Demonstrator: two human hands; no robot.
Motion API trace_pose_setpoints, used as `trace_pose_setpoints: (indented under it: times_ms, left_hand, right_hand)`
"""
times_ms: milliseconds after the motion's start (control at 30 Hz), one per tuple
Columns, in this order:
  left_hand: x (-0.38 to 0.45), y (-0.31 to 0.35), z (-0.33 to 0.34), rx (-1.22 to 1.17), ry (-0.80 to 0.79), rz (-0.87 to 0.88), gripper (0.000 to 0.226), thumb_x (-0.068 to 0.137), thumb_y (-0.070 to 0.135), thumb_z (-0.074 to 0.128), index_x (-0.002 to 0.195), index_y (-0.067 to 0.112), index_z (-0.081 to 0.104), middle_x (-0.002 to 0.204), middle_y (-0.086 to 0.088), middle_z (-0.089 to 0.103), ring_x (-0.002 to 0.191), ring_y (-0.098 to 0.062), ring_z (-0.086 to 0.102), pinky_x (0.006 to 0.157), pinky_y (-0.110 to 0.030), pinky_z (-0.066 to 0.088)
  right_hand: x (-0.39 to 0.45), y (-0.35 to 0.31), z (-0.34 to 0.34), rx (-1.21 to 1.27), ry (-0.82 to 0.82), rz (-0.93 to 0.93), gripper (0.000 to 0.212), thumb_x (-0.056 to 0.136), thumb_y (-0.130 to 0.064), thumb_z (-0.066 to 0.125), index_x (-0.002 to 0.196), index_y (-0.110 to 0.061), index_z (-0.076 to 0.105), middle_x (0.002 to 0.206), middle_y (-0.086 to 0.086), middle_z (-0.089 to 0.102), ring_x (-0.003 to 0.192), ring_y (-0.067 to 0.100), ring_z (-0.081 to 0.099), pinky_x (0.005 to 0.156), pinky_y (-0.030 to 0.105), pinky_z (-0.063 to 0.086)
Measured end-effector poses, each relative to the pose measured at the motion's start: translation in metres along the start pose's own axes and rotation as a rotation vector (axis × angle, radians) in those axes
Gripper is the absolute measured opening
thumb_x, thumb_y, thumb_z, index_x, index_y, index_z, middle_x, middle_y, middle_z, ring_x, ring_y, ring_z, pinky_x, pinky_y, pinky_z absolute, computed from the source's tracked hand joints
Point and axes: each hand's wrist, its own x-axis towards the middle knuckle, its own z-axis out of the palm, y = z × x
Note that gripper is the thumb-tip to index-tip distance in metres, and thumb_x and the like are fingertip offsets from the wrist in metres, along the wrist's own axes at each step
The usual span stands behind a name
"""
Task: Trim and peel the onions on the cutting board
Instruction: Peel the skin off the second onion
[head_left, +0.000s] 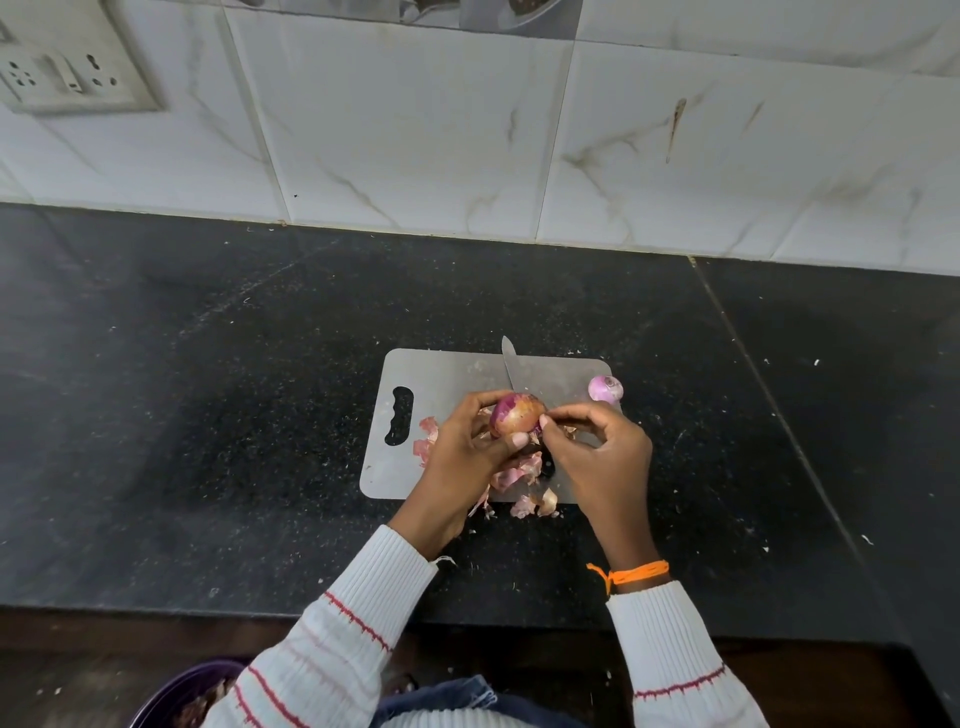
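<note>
While I look down through the head camera, I see both forearms reaching forward over the black counter, in white ribbed sleeves with thin red stripes. My left hand comes in from the lower left, and its fingers are curled around the onion. The fingers wrap the far side and the thumb presses on the near side, so the onion is held above the grey cutting board and does not lie on it. My right hand comes from the lower right, with an orange thread tied on the wrist. Its thumb and first fingers are closed together in a pinch at the right end of the onion, on a bit of its skin, and the other fingers are loosely bent behind.

The onion is between the two hands, touching both, over the middle of the board. It has still brownish and purple skin on it. A second onion, peeled and pale purple, sits at the far right corner of the board, apart from the hands. The knife lies on the board behind the hands, and its tip points away from me over the far edge. Loose onion skins lie under the hands and spill over the near edge of the board, and some lie beside the handle slot.
</note>
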Motion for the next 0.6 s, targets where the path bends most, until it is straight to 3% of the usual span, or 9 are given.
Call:
trace_pose_setpoints:
  times_ms: [100, 267, 400, 500, 600]
  left_hand:
    - [0.0001, -0.0006, -0.0005, -0.001, -0.004, -0.005, 0.034, 0.087, 0.001, 0.061, 0.118, 0.014, 0.054, 0.111, -0.012, 0.065, 0.094, -0.023, 0.069, 0.084, -0.045, 0.056]
    - [0.0005, -0.003, 0.0004, 0.026, -0.003, 0.006, 0.033, 0.087, 0.001, 0.061, 0.115, 0.016, 0.054, 0.113, -0.012, 0.063, 0.099, -0.025, 0.066, 0.073, -0.028, 0.058]
    - [0.0002, -0.004, 0.0018, 0.057, -0.004, 0.018, 0.033, 0.086, 0.001, 0.062, 0.109, 0.023, 0.055, 0.113, -0.01, 0.063, 0.101, -0.024, 0.065, 0.075, -0.027, 0.057]
    - [0.0, -0.0018, 0.0026, 0.062, -0.003, 0.023, 0.033, 0.086, 0.002, 0.063, 0.111, 0.023, 0.055, 0.113, -0.007, 0.063, 0.101, -0.02, 0.064, 0.079, -0.031, 0.057]
    - [0.0005, -0.0001, 0.0034, 0.011, 0.035, 0.023, 0.035, 0.086, 0.0, 0.062, 0.116, 0.015, 0.053, 0.107, -0.005, 0.063, 0.086, -0.01, 0.068, 0.076, -0.03, 0.058]
  right_hand:
    - [0.0002, 0.0004, -0.0007, -0.011, -0.009, -0.024, 0.012, 0.076, -0.007, 0.073, 0.083, -0.015, 0.072, 0.077, -0.006, 0.068, 0.075, 0.004, 0.065, 0.069, 0.013, 0.051]
    - [-0.0003, 0.0025, 0.0015, -0.036, 0.003, -0.051, 0.01, 0.075, -0.003, 0.073, 0.082, -0.01, 0.073, 0.077, 0.0, 0.069, 0.073, 0.007, 0.065, 0.068, 0.016, 0.053]
    - [-0.0004, 0.0047, 0.0042, -0.117, 0.042, -0.083, 0.012, 0.072, 0.0, 0.073, 0.08, -0.009, 0.072, 0.075, -0.001, 0.067, 0.07, 0.01, 0.064, 0.065, 0.021, 0.054]
    - [0.0014, 0.0055, 0.0004, -0.045, 0.042, 0.019, 0.014, 0.077, -0.001, 0.07, 0.083, -0.014, 0.071, 0.075, -0.006, 0.066, 0.073, 0.007, 0.065, 0.068, 0.017, 0.053]
    - [0.0006, 0.0063, -0.0021, 0.134, 0.004, 0.179, 0.012, 0.085, -0.005, 0.064, 0.091, -0.013, 0.071, 0.082, -0.004, 0.07, 0.078, 0.009, 0.069, 0.07, 0.02, 0.055]
